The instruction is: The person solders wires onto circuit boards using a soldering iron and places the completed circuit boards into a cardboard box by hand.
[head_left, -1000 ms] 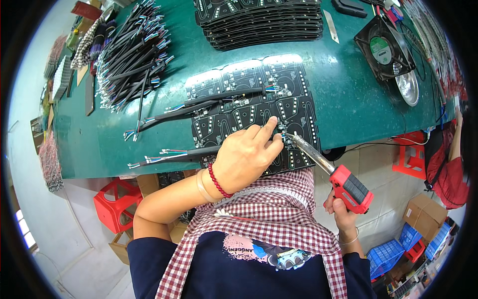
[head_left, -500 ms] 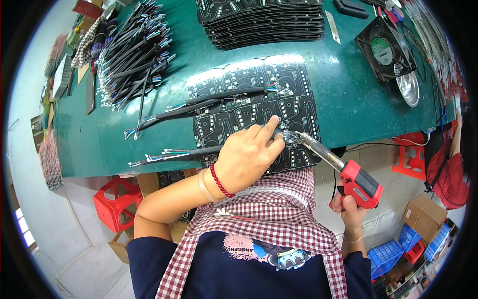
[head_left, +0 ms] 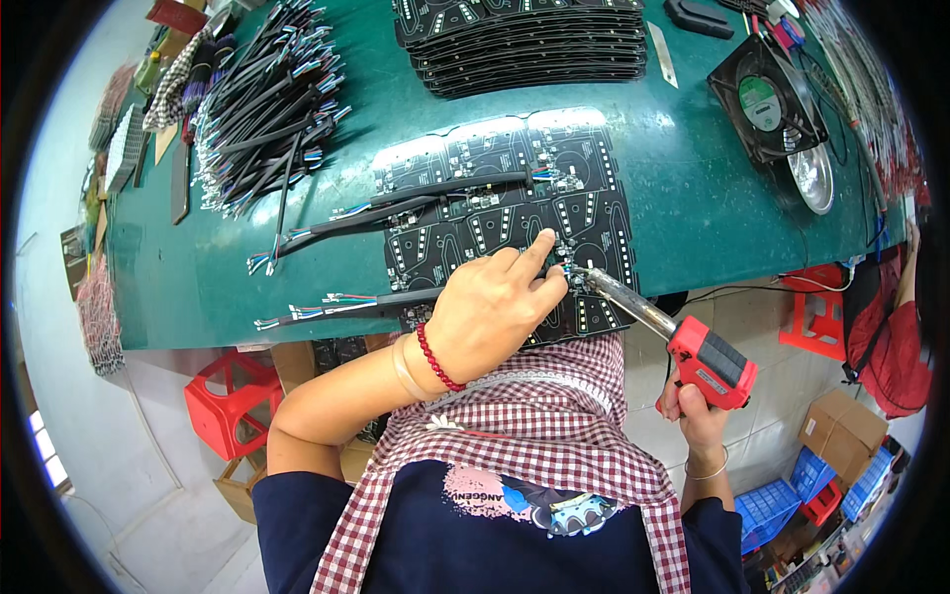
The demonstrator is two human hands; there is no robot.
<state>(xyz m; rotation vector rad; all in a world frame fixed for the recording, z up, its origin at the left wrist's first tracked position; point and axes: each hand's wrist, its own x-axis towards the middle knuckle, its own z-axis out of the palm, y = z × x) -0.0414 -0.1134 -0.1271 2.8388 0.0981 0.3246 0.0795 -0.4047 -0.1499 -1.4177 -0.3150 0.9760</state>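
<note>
My left hand lies over the near part of a black circuit board panel. Its index finger reaches forward onto the board. A black-sleeved cable runs beneath this hand, pinned there, and its coloured wire ends show by the thumb; the exact grip is hidden. My right hand is closed round the handle of a red and black soldering gun. The gun's tip meets the board close to those wire ends. More sleeved cables lie across the panel, their far ends sticking out leftward.
A heap of sleeved cables sits at the back left of the green table. Stacked black circuit boards stand at the back. To the right are a black fan and a metal dish. A red stool is below.
The soldering gun and my right hand have shifted slightly left, and the gun's tip sits a little lower by the wire ends. My left hand stays in place.
</note>
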